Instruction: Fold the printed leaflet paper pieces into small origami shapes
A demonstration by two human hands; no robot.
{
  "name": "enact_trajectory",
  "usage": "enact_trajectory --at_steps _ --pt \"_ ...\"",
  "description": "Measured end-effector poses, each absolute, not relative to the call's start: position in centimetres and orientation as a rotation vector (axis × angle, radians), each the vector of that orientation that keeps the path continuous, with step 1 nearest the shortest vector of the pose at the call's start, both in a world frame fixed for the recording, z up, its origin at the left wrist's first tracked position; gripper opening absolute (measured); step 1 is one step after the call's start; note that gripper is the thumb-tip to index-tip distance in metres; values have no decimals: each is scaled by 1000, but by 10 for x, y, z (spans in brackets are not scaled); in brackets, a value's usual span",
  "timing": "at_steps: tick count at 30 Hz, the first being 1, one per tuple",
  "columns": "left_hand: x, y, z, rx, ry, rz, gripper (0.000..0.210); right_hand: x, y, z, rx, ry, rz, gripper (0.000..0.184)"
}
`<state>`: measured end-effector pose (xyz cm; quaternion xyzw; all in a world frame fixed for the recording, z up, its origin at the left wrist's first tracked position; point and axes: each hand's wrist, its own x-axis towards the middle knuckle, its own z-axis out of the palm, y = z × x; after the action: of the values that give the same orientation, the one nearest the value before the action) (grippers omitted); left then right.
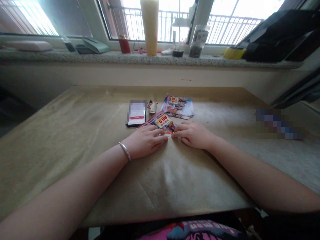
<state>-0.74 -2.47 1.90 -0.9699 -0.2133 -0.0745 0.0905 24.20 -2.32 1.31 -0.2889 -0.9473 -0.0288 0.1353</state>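
Resting left hand [145, 141] and right hand [194, 134] on flyer [163, 121], mid-frame; cannot tell if gripping.
Likely light, bendy; pinch by edges.

The printed card [163, 121] is purplish pink with a yellow patch and red numerals. The table [62, 146] is tan, the bracelet [125, 151] silver, the windowsill [95, 60] speckled grey.

1 view, from head. Left hand [147, 140] and right hand [193, 134] mid-view, fairly near; camera above and behind them, facing forward and down. Clothing [197, 231] nearer, behind hands; table [62, 133] around them; windowsill [95, 59] and window [232, 8] farther, beyond hands.
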Motion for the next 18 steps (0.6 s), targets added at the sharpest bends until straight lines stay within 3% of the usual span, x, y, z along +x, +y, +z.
enact_trajectory --at_steps 18 --pt "-19 -21 36 -3011 -548 -184 30 245 -23 11 -810 -2735 -88 30"
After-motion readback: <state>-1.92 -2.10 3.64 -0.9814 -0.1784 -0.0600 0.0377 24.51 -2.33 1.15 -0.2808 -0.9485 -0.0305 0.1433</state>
